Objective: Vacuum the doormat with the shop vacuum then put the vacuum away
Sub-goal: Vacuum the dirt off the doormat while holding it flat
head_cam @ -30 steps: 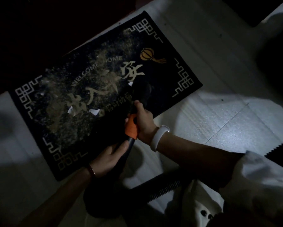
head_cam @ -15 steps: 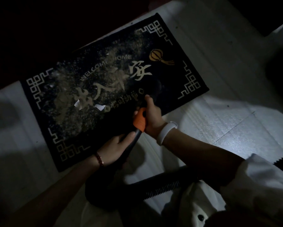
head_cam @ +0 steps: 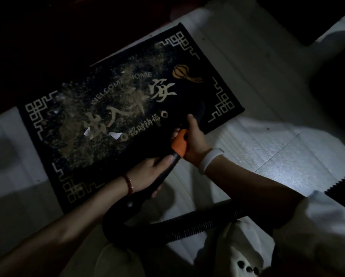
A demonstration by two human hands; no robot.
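A black doormat (head_cam: 189,54) with gold lettering lies tilted on the pale floor. Sandy dirt (head_cam: 81,126) and a few white paper scraps (head_cam: 115,134) cover its left and middle. The dark vacuum nozzle (head_cam: 197,108) rests on the mat's right part, near the front edge. My right hand (head_cam: 195,138) grips the wand at its orange collar (head_cam: 179,143). My left hand (head_cam: 149,174) holds the black wand lower down. The ribbed black hose (head_cam: 187,226) curves back under my arms toward the lower right.
Pale floor tiles (head_cam: 277,156) lie right of the mat, lit by a bright patch. A dark serrated-edged thing (head_cam: 343,182) sits at the right edge. Beyond the mat the room is dark. My white clothing (head_cam: 327,236) fills the lower right.
The nozzle and both hands have shifted rightward along the mat's front part. The view has moved a little, so the mat sits more to the right.
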